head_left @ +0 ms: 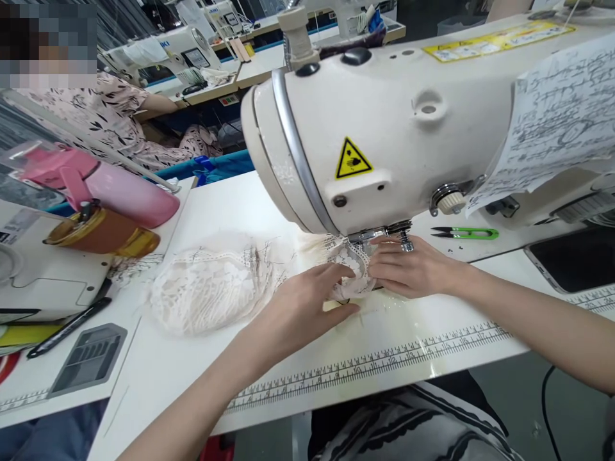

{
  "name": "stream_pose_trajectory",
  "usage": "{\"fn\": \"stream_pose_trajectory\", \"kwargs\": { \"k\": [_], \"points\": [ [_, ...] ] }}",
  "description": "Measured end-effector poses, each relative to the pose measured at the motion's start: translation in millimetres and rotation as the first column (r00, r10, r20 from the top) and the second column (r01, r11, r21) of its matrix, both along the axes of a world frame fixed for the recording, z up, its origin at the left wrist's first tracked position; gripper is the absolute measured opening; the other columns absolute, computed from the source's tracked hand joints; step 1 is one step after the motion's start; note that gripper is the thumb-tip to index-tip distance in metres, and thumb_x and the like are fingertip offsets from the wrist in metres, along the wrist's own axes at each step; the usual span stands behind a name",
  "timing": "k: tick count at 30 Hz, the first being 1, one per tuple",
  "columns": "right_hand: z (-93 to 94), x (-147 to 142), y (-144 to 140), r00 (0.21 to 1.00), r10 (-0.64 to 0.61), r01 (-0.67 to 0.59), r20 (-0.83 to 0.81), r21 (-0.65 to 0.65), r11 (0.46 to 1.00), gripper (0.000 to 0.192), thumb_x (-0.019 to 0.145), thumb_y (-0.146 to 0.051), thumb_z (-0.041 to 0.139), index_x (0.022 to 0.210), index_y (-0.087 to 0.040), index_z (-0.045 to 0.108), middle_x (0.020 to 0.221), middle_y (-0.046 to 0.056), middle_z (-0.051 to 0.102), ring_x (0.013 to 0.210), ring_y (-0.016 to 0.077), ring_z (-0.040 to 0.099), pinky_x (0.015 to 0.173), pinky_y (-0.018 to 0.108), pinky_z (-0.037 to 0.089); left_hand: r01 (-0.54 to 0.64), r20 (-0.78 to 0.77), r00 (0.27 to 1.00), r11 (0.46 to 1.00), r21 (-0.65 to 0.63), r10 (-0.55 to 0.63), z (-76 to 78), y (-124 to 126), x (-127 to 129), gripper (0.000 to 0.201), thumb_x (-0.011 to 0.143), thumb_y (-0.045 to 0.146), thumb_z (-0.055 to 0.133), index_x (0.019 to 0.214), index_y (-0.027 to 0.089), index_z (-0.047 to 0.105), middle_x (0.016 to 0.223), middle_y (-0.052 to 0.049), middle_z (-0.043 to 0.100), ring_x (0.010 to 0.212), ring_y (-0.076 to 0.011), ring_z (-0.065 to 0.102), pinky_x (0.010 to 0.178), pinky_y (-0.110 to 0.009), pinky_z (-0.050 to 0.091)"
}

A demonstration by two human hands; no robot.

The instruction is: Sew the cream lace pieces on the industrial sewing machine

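A piece of white lace (358,256) lies under the needle area of a sewing machine (384,141). My left hand (312,301) rests on the lace's left side, fingers bent over it and the thumb stretched apart along the table. At the right edge, my right hand (413,266) has its fingers together on the lace, close to the presser foot; its thumb is mostly hidden. More gathered white lace (206,288) trails off to the left on the table. The machine head covers the needle from view.
Green thread snips (473,233) and a phone (576,256) lie to the right. A ruler strip (360,370) runs along the table's front edge. At left are a pink bottle (129,192), a brown-yellow cup (106,230) and a black pen (70,326). Another person (110,121) sits beyond.
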State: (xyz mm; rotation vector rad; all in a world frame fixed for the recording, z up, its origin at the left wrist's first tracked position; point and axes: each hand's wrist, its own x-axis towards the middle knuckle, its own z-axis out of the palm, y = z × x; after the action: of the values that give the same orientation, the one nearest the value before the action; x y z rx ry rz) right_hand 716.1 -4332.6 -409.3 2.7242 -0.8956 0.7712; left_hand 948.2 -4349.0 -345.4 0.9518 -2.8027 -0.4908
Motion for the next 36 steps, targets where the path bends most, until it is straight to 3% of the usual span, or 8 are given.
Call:
{"fn": "stream_pose_trajectory", "kwargs": {
  "k": [3, 6, 13, 16, 21, 27, 33, 36],
  "points": [
    [1.8, -1.8, -0.1, 1.000, 0.012, -0.012, -0.014, -0.014, 1.000, 0.017, 0.091, -0.017, 0.040, 0.087, -0.019, 0.057, 0.079, -0.002, 0.065, 0.075, 0.0126, 0.056, 0.075, 0.030, 0.044, 0.095, -0.024, 0.994, 0.975, -0.201, -0.102, -22.3, -0.9, -9.7, 0.012, 0.087, 0.029, 0.057, 0.092, 0.018, 0.059, 0.077, -0.001, 0.064, 0.065, -0.0144, 0.058, 0.060, -0.027, 0.045],
    [1.4, -1.3, -0.3, 1.000, 0.018, -0.018, -0.007, -0.025, 1.000, 0.015, 0.086, -0.016, 0.042, 0.089, -0.019, 0.057, 0.082, -0.001, 0.066, 0.079, 0.0141, 0.056, 0.068, 0.030, 0.041, 0.073, -0.120, 0.986, 0.941, -0.329, -0.119, -38.2, 2.7, -14.4, 0.017, 0.092, 0.027, 0.049, 0.083, 0.017, 0.060, 0.066, 0.000, 0.060, 0.058, -0.0123, 0.053, 0.058, -0.027, 0.041],
    [-0.6, 1.0, 2.2, 1.000, 0.010, -0.010, 0.004, -0.039, 0.999, 0.017, 0.086, -0.015, 0.043, 0.092, -0.021, 0.058, 0.094, -0.001, 0.067, 0.089, 0.0145, 0.056, 0.069, 0.031, 0.038, 0.103, -0.118, 0.976, 0.861, -0.498, -0.185, -44.4, 3.9, -10.4, 0.025, 0.090, 0.038, 0.051, 0.085, 0.016, 0.061, 0.065, -0.001, 0.057, 0.057, -0.0138, 0.049, 0.055, -0.030, 0.035],
    [-1.4, 0.4, 2.2, 0.999, 0.036, -0.035, 0.038, -0.018, 0.999, 0.017, 0.086, -0.014, 0.044, 0.094, -0.020, 0.058, 0.099, 0.000, 0.067, 0.090, 0.0148, 0.058, 0.066, 0.031, 0.038, 0.089, -0.092, 0.981, 0.815, -0.573, -0.171, -46.6, 2.8, -7.1, 0.007, 0.086, 0.014, 0.054, 0.084, 0.016, 0.060, 0.065, 0.000, 0.056, 0.057, -0.0125, 0.046, 0.055, -0.029, 0.033],
    [-5.2, 3.5, 2.3, 1.000, -0.010, 0.012, -0.023, 0.105, 0.994, 0.019, 0.091, -0.018, 0.047, 0.108, -0.019, 0.055, 0.112, 0.003, 0.064, 0.104, 0.0166, 0.057, 0.080, 0.032, 0.044, 0.072, -0.118, 0.977, 0.801, -0.594, -0.176, -49.9, 3.0, -4.9, 0.018, 0.085, 0.002, 0.049, 0.084, 0.017, 0.059, 0.063, 0.002, 0.054, 0.057, -0.0116, 0.043, 0.055, -0.029, 0.032],
    [-4.6, 5.5, 2.6, 0.996, 0.080, -0.084, 0.045, 0.084, 0.993, 0.012, 0.091, -0.010, 0.051, 0.093, -0.019, 0.059, 0.097, -0.001, 0.068, 0.101, 0.0120, 0.059, 0.096, 0.034, 0.046, 0.058, -0.123, 0.977, 0.775, -0.629, -0.172, -49.9, 4.1, -5.6, 0.013, 0.082, 0.005, 0.056, 0.076, 0.016, 0.058, 0.062, 0.003, 0.056, 0.055, -0.0114, 0.046, 0.054, -0.030, 0.032],
    [-12.0, 0.6, 0.5, 0.992, 0.076, -0.083, 0.105, 0.057, 0.995, 0.015, 0.089, -0.012, 0.054, 0.102, -0.019, 0.058, 0.099, 0.001, 0.068, 0.095, 0.0123, 0.062, 0.094, 0.035, 0.051, 0.106, -0.148, 0.960, 0.802, -0.588, -0.236, -52.0, 1.2, -4.9, 0.024, 0.079, 0.000, 0.044, 0.090, 0.012, 0.062, 0.100, -0.008, 0.070, 0.104, -0.0218, 0.063, 0.096, -0.044, 0.046],
    [-14.9, -0.1, 0.7, 0.994, 0.053, -0.060, 0.093, 0.078, 0.995, 0.016, 0.089, -0.011, 0.053, 0.102, -0.020, 0.058, 0.097, 0.001, 0.068, 0.094, 0.0126, 0.062, 0.093, 0.036, 0.052, 0.148, -0.125, 0.961, 0.839, -0.524, -0.248, -54.6, -0.5, -4.6, 0.029, 0.077, 0.002, 0.042, 0.097, 0.010, 0.061, 0.109, -0.011, 0.068, 0.106, -0.0209, 0.063, 0.095, -0.038, 0.051]
  ]
}}
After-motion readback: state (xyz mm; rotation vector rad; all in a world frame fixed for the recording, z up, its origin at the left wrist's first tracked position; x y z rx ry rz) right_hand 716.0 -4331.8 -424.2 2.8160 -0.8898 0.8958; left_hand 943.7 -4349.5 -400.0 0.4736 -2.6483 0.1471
